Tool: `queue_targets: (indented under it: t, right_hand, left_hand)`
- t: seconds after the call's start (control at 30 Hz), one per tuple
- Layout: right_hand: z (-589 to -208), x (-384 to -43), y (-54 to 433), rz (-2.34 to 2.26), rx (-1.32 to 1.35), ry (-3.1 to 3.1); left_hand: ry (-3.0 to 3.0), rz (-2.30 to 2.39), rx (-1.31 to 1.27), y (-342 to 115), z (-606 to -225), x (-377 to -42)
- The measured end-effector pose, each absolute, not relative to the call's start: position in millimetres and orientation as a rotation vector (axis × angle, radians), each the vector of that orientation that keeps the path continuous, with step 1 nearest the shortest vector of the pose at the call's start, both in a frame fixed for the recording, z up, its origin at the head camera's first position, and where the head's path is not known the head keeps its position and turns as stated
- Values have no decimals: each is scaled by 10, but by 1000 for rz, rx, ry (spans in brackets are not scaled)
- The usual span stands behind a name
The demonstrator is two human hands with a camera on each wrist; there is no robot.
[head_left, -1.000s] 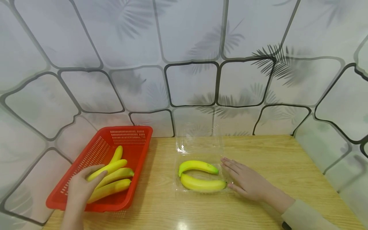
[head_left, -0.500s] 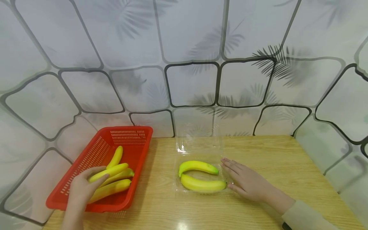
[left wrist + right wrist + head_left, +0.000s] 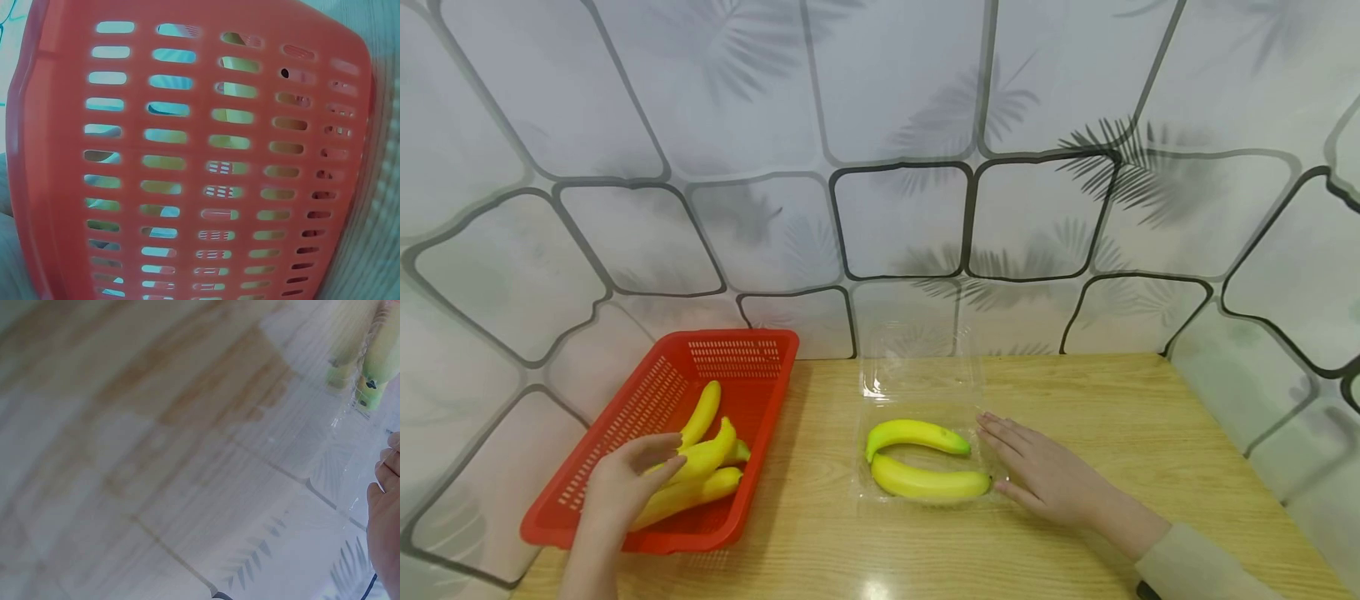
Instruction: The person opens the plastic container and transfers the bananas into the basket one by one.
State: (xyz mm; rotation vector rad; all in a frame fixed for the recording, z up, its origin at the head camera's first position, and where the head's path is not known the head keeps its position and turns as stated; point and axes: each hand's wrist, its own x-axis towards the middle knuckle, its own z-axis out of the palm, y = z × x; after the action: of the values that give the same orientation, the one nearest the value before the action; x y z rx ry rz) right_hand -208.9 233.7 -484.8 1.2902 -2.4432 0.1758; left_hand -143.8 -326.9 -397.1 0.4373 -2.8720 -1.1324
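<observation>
My left hand (image 3: pixel 628 483) reaches into the red basket (image 3: pixel 745 521), its thumb and fingers around the near end of a yellow banana (image 3: pixel 703 461). That banana's stem points up, and it overlaps other bananas lying beneath. Another banana (image 3: pixel 703 410) lies farther back in the basket. In the left wrist view the slotted basket wall (image 3: pixel 194 150) blocks the hand. My right hand (image 3: pixel 1048 475) lies with fingers extended against the right side of a clear hinged box (image 3: pixel 917 408). Inside the box are a curved banana (image 3: pixel 917 433) and a straighter banana (image 3: pixel 928 479).
The box's clear lid (image 3: pixel 917 362) stands raised toward the back wall. A light wooden table (image 3: pixel 820 550) lies under everything, with patterned walls (image 3: pixel 895 217) behind and at both sides. The basket stands at the left, a short distance from the box.
In the left hand, the banana has turned so its stem end now points up, and the hand has shifted slightly right. The right hand and the box stay put.
</observation>
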Motion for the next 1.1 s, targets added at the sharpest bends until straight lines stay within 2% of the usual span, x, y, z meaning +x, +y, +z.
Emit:
queue_targets:
  t: [0.53, 1.1]
  right_hand:
    - [-4861, -2091, 2340, 182, 1290, -2446]
    - [-4861, -2105, 2336, 175, 1295, -2420]
  left_hand:
    - [-2849, -1126, 374, -3192, -3926, -1467]
    - [-2734, -1253, 181, -2840, -3800, -1574]
